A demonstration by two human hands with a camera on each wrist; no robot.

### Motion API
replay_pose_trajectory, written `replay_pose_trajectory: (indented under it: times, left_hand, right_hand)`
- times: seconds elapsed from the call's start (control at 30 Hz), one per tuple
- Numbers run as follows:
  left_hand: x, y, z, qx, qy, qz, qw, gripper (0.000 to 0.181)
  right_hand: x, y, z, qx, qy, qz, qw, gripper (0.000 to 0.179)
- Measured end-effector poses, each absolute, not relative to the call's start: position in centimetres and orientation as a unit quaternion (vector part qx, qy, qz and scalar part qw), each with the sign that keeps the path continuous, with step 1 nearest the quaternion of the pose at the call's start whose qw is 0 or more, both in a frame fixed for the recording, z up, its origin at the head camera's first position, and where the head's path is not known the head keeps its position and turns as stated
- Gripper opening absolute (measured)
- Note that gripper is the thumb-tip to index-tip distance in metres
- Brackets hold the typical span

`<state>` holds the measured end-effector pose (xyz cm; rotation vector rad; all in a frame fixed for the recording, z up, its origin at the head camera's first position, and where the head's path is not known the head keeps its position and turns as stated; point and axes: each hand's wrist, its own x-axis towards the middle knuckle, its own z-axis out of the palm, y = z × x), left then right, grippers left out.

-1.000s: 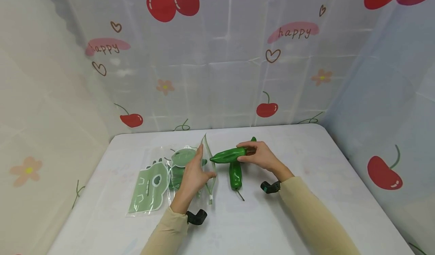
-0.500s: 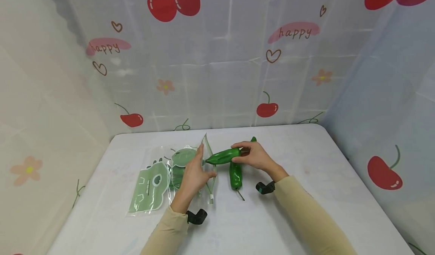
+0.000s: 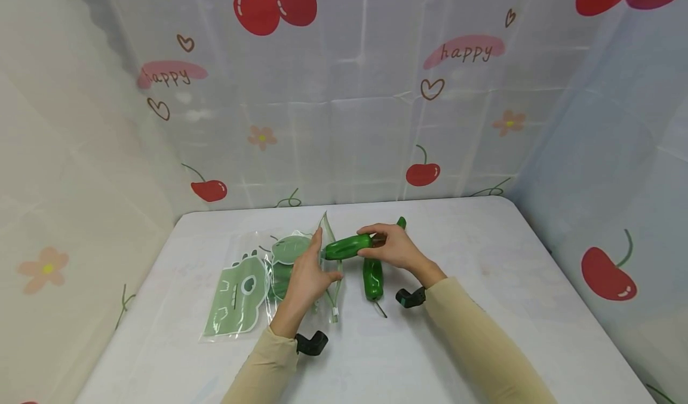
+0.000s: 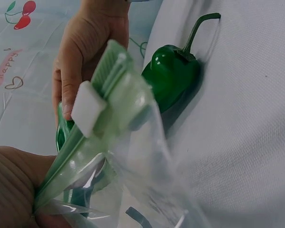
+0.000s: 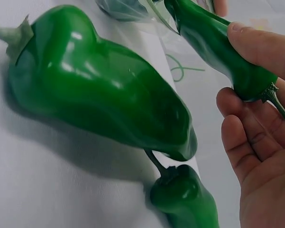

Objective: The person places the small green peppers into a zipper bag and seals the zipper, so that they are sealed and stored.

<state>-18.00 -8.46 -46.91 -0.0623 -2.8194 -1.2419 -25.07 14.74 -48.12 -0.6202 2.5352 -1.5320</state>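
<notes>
My right hand [image 3: 395,247] pinches a long green pepper [image 3: 346,247] near its stem end, thumb on one side and fingers on the other. The pepper's tip is at the mouth of a clear zip bag [image 3: 236,299] with a pale green cartoon print. At that mouth my left hand [image 3: 306,275] has thumb and fingers spread apart, touching the bag's edge. A white slider [image 4: 88,109] sits on the green zip strip in the left wrist view. Something dark green shows through the bag; its kind is unclear.
Another green pepper [image 5: 99,90] lies on the white table just below the right hand, stem towards me. A further pepper [image 3: 401,222] lies behind the right hand, mostly hidden. A cherry-patterned curtain [image 3: 333,141] hangs beyond the table.
My right hand has moved left with the pepper, bringing its tip from just outside the bag's mouth to inside its edge. My left hand and the bag stay in place.
</notes>
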Motion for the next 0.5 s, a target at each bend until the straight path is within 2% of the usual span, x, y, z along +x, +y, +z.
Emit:
replay_pose_trajectory:
  times: [0.5]
  left_hand:
    - [-17.9,-8.3,-47.0,-0.015,-0.916,-0.4,0.026,0.115]
  right_hand:
    - [-25.2,13.3,-48.6,-0.221,0.836,-0.501,0.045,0.05]
